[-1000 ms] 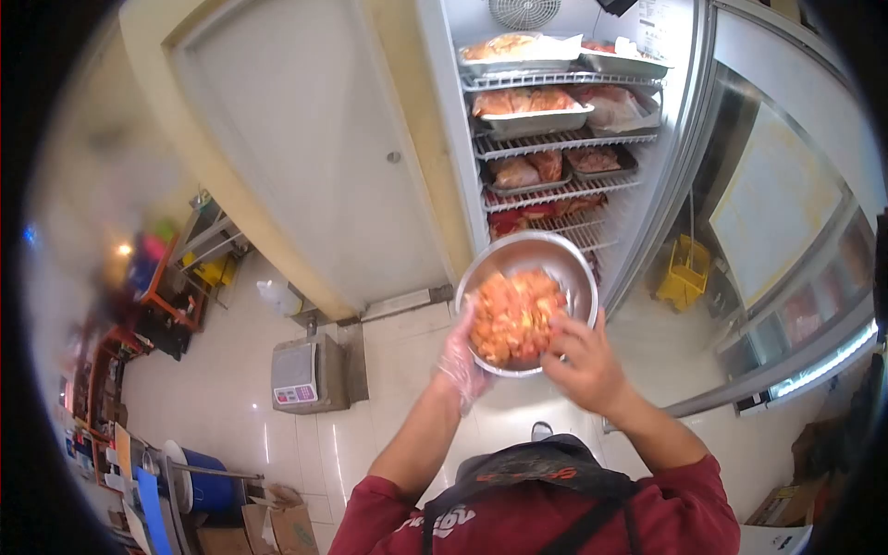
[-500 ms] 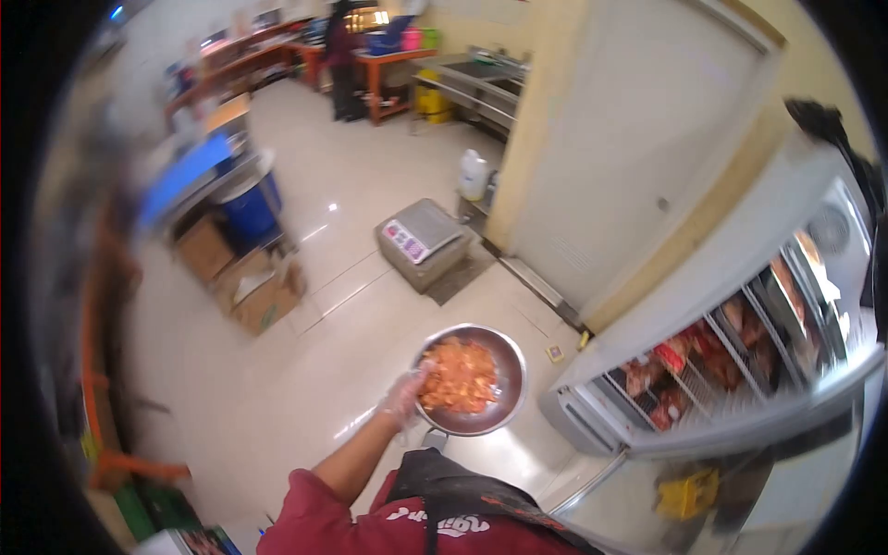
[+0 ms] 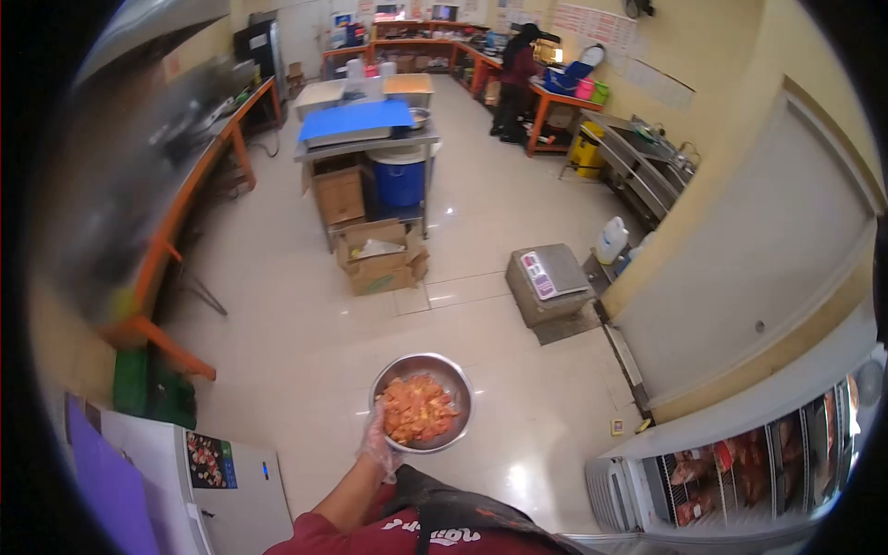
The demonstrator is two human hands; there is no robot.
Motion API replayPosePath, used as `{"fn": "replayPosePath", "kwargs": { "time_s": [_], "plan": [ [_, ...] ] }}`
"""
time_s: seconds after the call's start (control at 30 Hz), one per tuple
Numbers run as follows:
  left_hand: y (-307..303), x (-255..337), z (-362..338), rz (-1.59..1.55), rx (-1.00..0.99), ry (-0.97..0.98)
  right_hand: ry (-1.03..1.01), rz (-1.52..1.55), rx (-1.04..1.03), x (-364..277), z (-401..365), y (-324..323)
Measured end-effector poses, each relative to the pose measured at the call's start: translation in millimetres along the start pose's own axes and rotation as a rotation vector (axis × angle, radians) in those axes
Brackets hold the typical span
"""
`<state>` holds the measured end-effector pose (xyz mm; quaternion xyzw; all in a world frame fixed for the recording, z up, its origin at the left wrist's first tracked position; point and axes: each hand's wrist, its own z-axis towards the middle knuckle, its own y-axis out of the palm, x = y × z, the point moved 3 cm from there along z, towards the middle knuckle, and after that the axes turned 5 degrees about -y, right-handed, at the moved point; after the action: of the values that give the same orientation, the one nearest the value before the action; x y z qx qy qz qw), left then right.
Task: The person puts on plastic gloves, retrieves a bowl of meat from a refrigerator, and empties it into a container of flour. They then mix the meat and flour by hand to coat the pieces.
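Observation:
My left hand (image 3: 376,446), in a thin clear glove, grips the rim of a round steel bowl (image 3: 453,379) at its near left side. The bowl holds a heap of orange-red marinated meat pieces (image 3: 413,410) and hangs at waist height over the tiled floor. My right hand is out of sight. My red sleeve and dark apron (image 3: 444,518) fill the bottom of the view.
A floor scale (image 3: 549,280) stands ahead right by a white jug (image 3: 610,240). An open cardboard box (image 3: 381,254) lies ahead, before a table with a blue board (image 3: 356,120) and a blue bin (image 3: 400,178). An open fridge (image 3: 740,462) with meat is at right. A person (image 3: 514,79) works at the far counter.
The view has swung left from the open fridge to the room. My right hand has left the bowl and gone out of view; my left hand still carries the bowl.

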<state>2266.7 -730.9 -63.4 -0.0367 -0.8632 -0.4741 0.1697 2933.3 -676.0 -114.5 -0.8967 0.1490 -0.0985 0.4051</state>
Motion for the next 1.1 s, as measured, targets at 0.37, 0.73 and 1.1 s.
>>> {"fn": "replayPosePath", "kwargs": {
  "time_s": [0.37,0.73,1.1],
  "plan": [
    [-75,268,-10,0.055,0.149,0.12,-0.93,0.161,-0.475,-575,-33,97],
    [-147,478,116,-0.05,0.2,0.283,-0.899,0.694,-1.53,-1029,-219,97],
    [-117,718,211,-0.068,0.335,0.508,-1.035,-0.089,-1.32,-1425,-296,59]
  ]
}}
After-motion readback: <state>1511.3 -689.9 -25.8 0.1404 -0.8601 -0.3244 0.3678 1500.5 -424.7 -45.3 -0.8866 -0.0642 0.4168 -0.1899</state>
